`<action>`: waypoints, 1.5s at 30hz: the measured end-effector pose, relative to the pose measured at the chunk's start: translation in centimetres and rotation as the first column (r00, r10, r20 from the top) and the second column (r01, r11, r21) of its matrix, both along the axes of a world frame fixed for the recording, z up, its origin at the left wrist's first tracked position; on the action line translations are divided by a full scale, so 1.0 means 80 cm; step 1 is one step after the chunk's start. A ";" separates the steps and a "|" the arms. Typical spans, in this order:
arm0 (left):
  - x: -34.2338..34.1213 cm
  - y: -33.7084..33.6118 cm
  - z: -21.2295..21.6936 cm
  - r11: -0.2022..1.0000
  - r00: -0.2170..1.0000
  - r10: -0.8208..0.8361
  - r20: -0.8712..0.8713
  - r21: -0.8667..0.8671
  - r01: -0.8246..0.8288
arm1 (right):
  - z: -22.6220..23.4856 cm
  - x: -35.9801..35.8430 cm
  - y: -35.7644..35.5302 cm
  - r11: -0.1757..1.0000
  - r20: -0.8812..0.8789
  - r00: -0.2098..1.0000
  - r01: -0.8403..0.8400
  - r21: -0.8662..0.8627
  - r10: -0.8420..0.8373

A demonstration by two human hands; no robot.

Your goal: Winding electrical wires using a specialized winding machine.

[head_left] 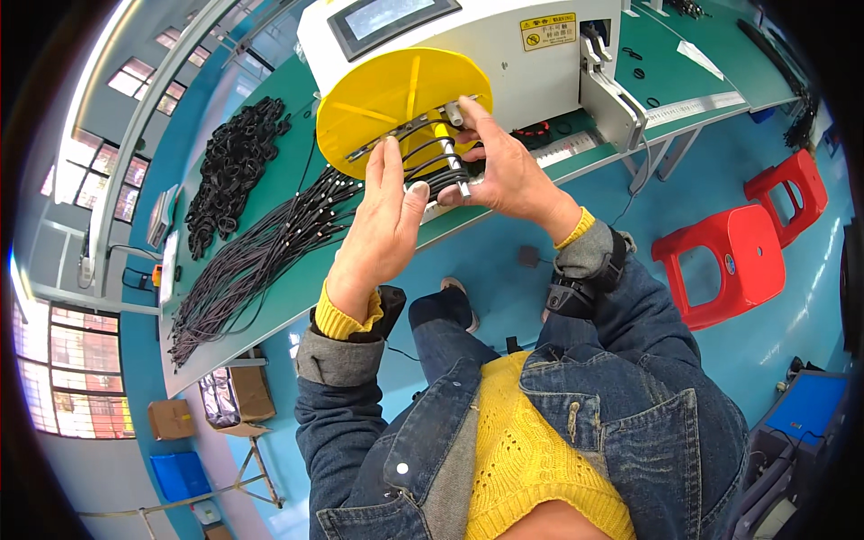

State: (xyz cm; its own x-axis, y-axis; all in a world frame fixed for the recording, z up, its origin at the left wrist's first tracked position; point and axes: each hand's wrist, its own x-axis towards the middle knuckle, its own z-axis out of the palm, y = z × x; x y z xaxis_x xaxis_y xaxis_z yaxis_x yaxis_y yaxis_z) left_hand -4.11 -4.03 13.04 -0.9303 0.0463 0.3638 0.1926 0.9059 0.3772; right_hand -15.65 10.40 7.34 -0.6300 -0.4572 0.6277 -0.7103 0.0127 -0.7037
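Observation:
A white bench machine (531, 67) carries a round yellow disc (360, 103) on its front. Black cable (436, 164) is looped around metal posts (454, 162) that stick out from the disc. My right hand (513, 171) is bent around the loops, thumb at their near end and forefinger up by a post's base. To the left of the coil, my left hand (382, 220) has its fingers stretched out, their tips against the disc's lower edge. Its thumb points toward the loops. Whether the left hand touches the cable I cannot tell.
Left on the green table (297, 94) lie a bundle of straight black cables (261, 252) and a heap of coiled black cables (236, 162). A metal ruler (693, 108) runs along the right part. Red stools (724, 265) stand on the floor, right. Cardboard boxes (171, 419) sit lower left.

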 end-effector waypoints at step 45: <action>0.059 0.053 -0.106 0.045 0.654 -0.627 0.424 0.857 -0.513 | -0.096 0.095 0.047 0.903 0.135 0.953 -0.300 0.307 0.271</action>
